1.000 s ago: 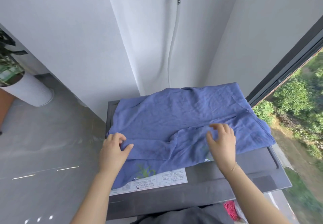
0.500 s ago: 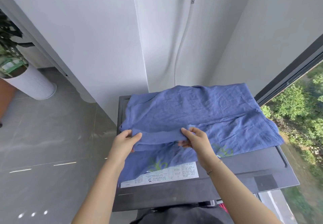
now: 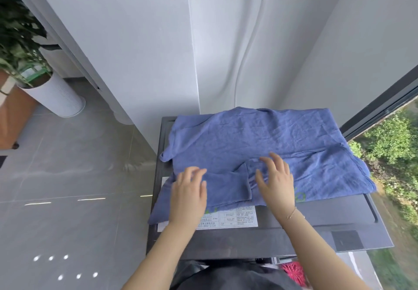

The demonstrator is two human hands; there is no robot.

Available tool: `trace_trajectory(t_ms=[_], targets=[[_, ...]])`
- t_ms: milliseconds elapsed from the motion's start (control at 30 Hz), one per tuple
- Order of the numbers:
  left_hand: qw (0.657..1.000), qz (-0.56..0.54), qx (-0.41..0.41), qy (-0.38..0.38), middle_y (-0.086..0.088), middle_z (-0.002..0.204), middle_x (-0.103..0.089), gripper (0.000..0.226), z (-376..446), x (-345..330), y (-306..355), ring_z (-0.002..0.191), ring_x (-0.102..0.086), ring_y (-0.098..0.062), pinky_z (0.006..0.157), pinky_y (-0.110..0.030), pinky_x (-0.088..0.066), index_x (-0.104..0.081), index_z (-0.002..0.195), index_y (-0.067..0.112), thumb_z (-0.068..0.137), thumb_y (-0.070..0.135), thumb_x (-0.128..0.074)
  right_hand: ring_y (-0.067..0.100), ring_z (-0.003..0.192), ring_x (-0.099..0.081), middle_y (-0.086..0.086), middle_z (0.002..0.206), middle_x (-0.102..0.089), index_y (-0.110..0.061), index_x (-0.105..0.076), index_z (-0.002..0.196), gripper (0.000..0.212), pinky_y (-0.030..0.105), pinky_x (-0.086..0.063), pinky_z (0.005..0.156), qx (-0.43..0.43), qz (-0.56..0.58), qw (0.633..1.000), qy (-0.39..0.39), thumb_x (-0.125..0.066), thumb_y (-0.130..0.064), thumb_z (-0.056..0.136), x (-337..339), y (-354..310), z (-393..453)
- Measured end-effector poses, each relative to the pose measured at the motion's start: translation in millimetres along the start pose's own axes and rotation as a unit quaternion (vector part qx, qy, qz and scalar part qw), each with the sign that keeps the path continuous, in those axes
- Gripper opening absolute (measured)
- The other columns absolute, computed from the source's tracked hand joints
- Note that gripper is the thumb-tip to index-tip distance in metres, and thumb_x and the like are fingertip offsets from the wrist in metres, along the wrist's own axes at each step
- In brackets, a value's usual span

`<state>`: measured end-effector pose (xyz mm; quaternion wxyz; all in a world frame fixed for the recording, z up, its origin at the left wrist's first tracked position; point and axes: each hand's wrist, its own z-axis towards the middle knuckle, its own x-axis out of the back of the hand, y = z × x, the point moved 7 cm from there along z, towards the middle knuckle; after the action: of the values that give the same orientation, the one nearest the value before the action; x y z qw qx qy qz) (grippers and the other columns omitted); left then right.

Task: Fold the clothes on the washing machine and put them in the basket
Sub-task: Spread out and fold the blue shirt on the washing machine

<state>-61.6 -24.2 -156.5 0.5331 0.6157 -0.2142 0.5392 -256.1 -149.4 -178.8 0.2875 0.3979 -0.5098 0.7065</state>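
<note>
The washing machine (image 3: 294, 228) carries the blue garment (image 3: 260, 145), spread over most of its dark lid, near edge draped onto the printed label (image 3: 228, 218). The cloth looks light, soft and limp, so best pinched at hems or corners. Left hand (image 3: 188, 193) and right hand (image 3: 277, 181) lie flat on the garment's near part, fingers straight, grasping nothing

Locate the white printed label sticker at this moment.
In the head view, the white printed label sticker sits on the dark grey washing machine top near its front edge, partly under the blue cloth garment's hem, between the wrists.
</note>
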Motion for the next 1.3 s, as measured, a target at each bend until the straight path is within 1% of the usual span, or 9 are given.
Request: trace_trajectory(t_ms=[100, 167, 267, 600, 700, 833, 967, 1100, 1300], targets=[[0.988, 0.101, -0.006, -0.114, -0.008, 0.144, -0.049, 0.053, 5.4, -42.0, -5.2, 0.132, -0.047, -0.029, 0.107, -0.05, -0.035, -0.054, 0.135, 0.021, 0.093, 0.046, -0.032, 0.033, 0.144, -0.021, 0.011, 0.157, -0.026, -0.017, -0.048, 0.14, 0.047, 0.052, -0.015, 0.115, -0.044, -0.083, 0.995, -0.044, -0.05, -0.033, 0.095, 1.1, 42.6, 18.1], [0.981, 0.142, 0.018, -0.13, -0.008, 0.151, -0.038, 0.063, 4.4, -55.2, -25.3, 0.139, -0.037, -0.028, 0.112, -0.053, -0.016, -0.045, 0.142, 0.023, 0.091, 0.055, -0.028, 0.028, 0.148, -0.004, 0.007, 0.161, -0.008, -0.025, -0.028, 0.151, 0.061, 0.053, 0.0, 0.118, -0.094, -0.135, 0.981, -0.106, -0.032, -0.051, 0.096, -0.7, 76.9, 15.9], [0.974, 0.166, -0.009, -0.153, -0.005, 0.157, -0.028, 0.065, -0.9, -60.6, -43.3, 0.144, -0.026, -0.027, 0.111, -0.055, -0.012, -0.037, 0.146, 0.027, 0.092, 0.06, -0.022, 0.025, 0.149, 0.004, 0.003, 0.162, 0.003, -0.035, -0.006, 0.153, 0.076, 0.055, 0.004, 0.116, -0.104, -0.183, 0.967, -0.145, 0.0, -0.066, 0.084, 0.6, 100.6, 1.1], [0.966, 0.174, -0.074, -0.173, -0.004, 0.157, -0.026, 0.067, -22.3, -55.2, -56.4, 0.145, -0.021, -0.024, 0.112, -0.055, -0.017, -0.035, 0.147, 0.026, 0.096, 0.06, -0.008, 0.024, 0.148, 0.008, -0.001, 0.162, 0.008, -0.041, 0.002, 0.151, 0.071, 0.061, 0.003, 0.113, -0.176, -0.18, 0.958, -0.135, 0.001, -0.066, 0.084, 4.7, 94.4, -58.4], [0.974, 0.145, -0.063, -0.164, -0.002, 0.152, -0.038, 0.064, -19.9, -49.2, -51.6, 0.14, -0.032, -0.02, 0.11, -0.052, -0.017, -0.046, 0.141, 0.027, 0.098, 0.056, -0.008, 0.025, 0.148, 0.003, 0.0, 0.162, 0.001, -0.037, -0.009, 0.152, 0.064, 0.06, 0.0, 0.114, -0.195, -0.174, 0.955, -0.139, -0.019, -0.06, 0.094, 6.6, 92.5, -53.7], [0.995, 0.046, -0.017, -0.081, 0.016, 0.122, -0.06, 0.067, 18.7, -12.2, -42.1, 0.114, -0.053, -0.007, 0.095, -0.03, -0.02, -0.067, 0.108, 0.034, 0.097, 0.057, -0.005, 0.037, 0.125, -0.043, 0.016, 0.131, -0.052, -0.015, -0.062, 0.12, 0.056, 0.058, -0.027, 0.106, -0.154, -0.141, 0.978, -0.027, -0.041, -0.047, 0.079, 28.2, 70.7, -27.3], [0.998, -0.034, 0.016, -0.054, 0.015, 0.119, -0.059, 0.045, 90.5, 16.0, -32.2, 0.113, -0.052, -0.012, 0.088, -0.028, -0.027, -0.066, 0.105, 0.028, 0.097, 0.041, -0.024, 0.033, 0.117, -0.047, 0.011, 0.123, -0.056, -0.012, -0.065, 0.113, 0.032, 0.047, -0.036, 0.099, -0.117, -0.061, 0.991, -0.013, -0.067, -0.02, 0.082, 34.9, 47.7, 18.6], [0.994, -0.056, 0.043, -0.079, 0.0, 0.119, -0.065, 0.026, 178.5, 10.7, -36.3, 0.113, -0.058, -0.025, 0.096, -0.042, -0.044, -0.064, 0.114, 0.016, 0.096, 0.021, -0.046, 0.024, 0.116, -0.046, 0.002, 0.122, -0.056, -0.015, -0.065, 0.113, 0.026, 0.035, -0.038, 0.097, -0.082, -0.021, 0.995, -0.056, -0.056, -0.016, 0.089, 33.0, 28.8, 82.3], [0.967, 0.023, 0.099, -0.232, -0.001, 0.126, -0.059, 0.027, 255.4, -28.0, -40.7, 0.114, -0.054, -0.024, 0.091, -0.032, -0.043, -0.058, 0.116, 0.02, 0.097, 0.027, -0.04, 0.021, 0.108, -0.051, 0.003, 0.115, -0.056, -0.018, -0.063, 0.112, 0.04, 0.034, -0.048, 0.076, -0.112, -0.012, 0.981, -0.159, -0.038, 0.0, 0.086, 27.6, 39.2, 163.2]])
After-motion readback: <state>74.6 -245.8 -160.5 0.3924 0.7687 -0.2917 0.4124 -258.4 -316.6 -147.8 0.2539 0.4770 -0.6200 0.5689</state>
